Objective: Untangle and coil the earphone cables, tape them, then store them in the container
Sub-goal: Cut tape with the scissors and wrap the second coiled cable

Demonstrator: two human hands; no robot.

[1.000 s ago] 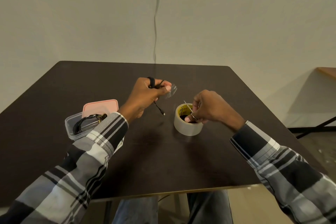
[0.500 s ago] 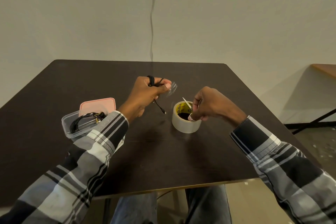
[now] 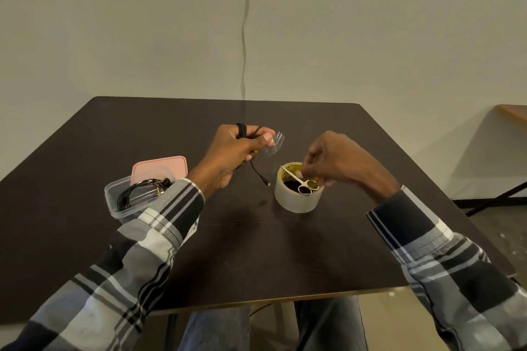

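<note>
Coiled cable and tape piece in one hand, scissors lying on the tape roll.

Near the table's middle, the tape roll (image 3: 299,191) stands flat with small scissors (image 3: 300,180) across its top; the right hand (image 3: 333,161) hovers just above them, fingers loosely curled, and whether it touches them I cannot tell. Toward the left edge, the clear container (image 3: 125,202) holds coiled black cables, its pink lid (image 3: 159,168) just behind. Farther back, the left hand (image 3: 233,151) grips a coiled black earphone cable (image 3: 242,131) and pinches a clear tape piece (image 3: 275,141).
</note>
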